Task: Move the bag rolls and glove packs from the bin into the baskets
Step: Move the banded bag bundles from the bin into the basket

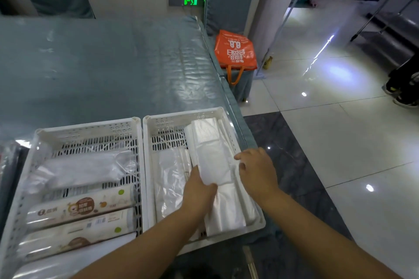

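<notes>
Two white perforated baskets stand side by side at the table's near edge. In the right basket (158, 127) lie several clear-wrapped white packs. My left hand (197, 192) grips the near end of one long white pack (210, 154) that lies lengthwise across the others. My right hand (256, 170) rests at the basket's right rim, its fingers touching the same pack's right side. The left basket (90, 127) holds printed bag rolls (79, 208) at the front and a clear pack (86, 170) behind them. The bin is not in view.
The table (102, 63) has a blue cloth under clear plastic. An orange shopping bag (235, 52) sits on a covered chair off the table's right edge. Glossy tiled floor lies to the right, with a person's shoes (401, 95) at the far right.
</notes>
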